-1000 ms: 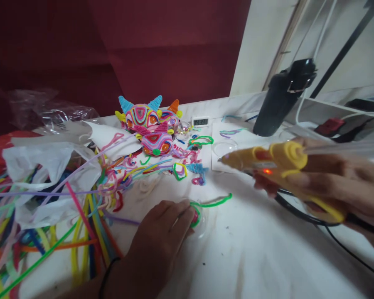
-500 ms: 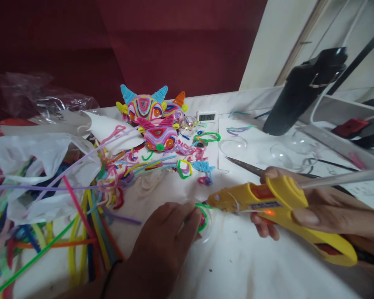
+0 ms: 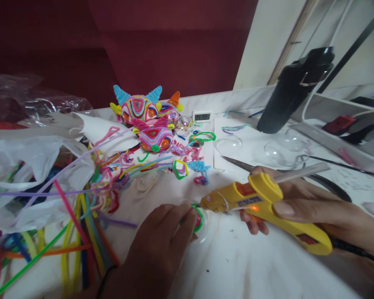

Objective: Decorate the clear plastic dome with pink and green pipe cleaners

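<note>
My right hand [image 3: 302, 203] is wrapped around a yellow hot glue gun [image 3: 237, 199] with its orange light lit and a clear glue stick [image 3: 302, 172] jutting from the back. The gun's nozzle points left, at the edge of a green pipe cleaner [image 3: 199, 224] curved around a red centre on a clear plastic dome [image 3: 202, 236]. My left hand [image 3: 165, 232] has its fingers pressed together on that pipe cleaner and dome, hiding their left side. Behind the right hand lie scissors [image 3: 238, 163], partly covered by it.
Several colourful pipe-cleaner animal heads [image 3: 154, 135] stand at the back beside a small digital clock [image 3: 202, 116]. Loose pipe cleaners [image 3: 76, 232] and a white plastic bag [image 3: 50, 166] fill the left. A black bottle [image 3: 289, 95], clear domes [image 3: 274, 153] and a grey tray [image 3: 339, 133] are at the right.
The view has shifted slightly, so most things sit a little further left. The glue gun's nozzle stays by the green pipe cleaner, and both hands keep their grips.
</note>
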### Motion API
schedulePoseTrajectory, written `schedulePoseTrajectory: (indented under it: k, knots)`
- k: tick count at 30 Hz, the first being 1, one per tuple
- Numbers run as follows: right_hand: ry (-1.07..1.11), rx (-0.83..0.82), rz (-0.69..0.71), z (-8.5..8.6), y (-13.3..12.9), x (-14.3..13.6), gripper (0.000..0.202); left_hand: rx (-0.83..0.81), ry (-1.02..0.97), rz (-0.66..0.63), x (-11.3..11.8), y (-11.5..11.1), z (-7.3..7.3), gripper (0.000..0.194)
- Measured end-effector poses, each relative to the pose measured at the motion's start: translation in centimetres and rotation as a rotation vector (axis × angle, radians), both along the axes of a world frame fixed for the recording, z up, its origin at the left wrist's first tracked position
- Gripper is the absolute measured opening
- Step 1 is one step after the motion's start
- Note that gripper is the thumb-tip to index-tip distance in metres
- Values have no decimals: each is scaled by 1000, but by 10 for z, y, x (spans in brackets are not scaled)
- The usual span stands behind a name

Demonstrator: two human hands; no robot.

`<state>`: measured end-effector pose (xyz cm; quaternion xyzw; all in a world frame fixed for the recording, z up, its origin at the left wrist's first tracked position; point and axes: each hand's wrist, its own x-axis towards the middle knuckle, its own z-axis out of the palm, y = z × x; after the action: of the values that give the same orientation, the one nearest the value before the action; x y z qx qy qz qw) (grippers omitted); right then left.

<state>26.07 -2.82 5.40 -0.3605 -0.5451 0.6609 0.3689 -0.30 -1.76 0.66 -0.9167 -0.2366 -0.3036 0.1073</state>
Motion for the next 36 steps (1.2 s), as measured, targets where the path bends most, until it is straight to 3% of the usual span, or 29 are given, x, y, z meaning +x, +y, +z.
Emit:
schedulePoseTrajectory:
  k: [10,22,36]
  knots:
    - [194,-3,64,-21,3,7,22,-19,62,4,-5,-3,2,29]
    - [199,-92,51,-7,3,7,25,-51,76,-27,-9,2,-4,33]
    - [227,-100,61,-12,-1,13,32,-7,95,-15,-9,2,-3,33]
